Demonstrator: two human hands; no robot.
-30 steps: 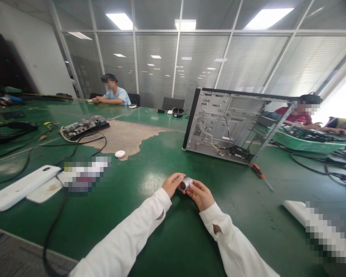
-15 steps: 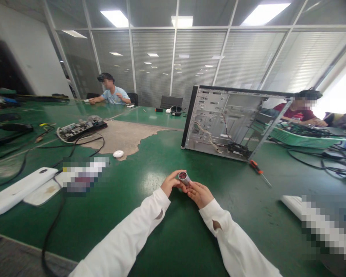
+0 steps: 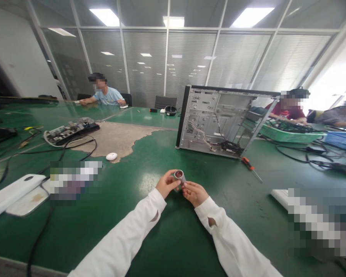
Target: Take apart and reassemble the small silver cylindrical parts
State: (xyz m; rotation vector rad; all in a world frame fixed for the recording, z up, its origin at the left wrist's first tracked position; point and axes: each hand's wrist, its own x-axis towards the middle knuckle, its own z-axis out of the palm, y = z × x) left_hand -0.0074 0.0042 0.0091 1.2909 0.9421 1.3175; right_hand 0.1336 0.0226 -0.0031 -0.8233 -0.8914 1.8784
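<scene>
Tube point(image 3: 180, 177) of silver colour sits between my left hand point(image 3: 166, 185) and right hand point(image 3: 197, 193), both gripping it, over the green bench point(image 3: 181, 234).

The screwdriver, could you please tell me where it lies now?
In the head view, the screwdriver lies right of centre on the green table, by the lower right corner of the open case.

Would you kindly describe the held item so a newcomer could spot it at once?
Find the open computer case on the green table. Nearer the camera, the left hand and right hand hold a small silvery cylinder. Its round end, reddish inside, sets it apart from the white disc farther left.
</scene>
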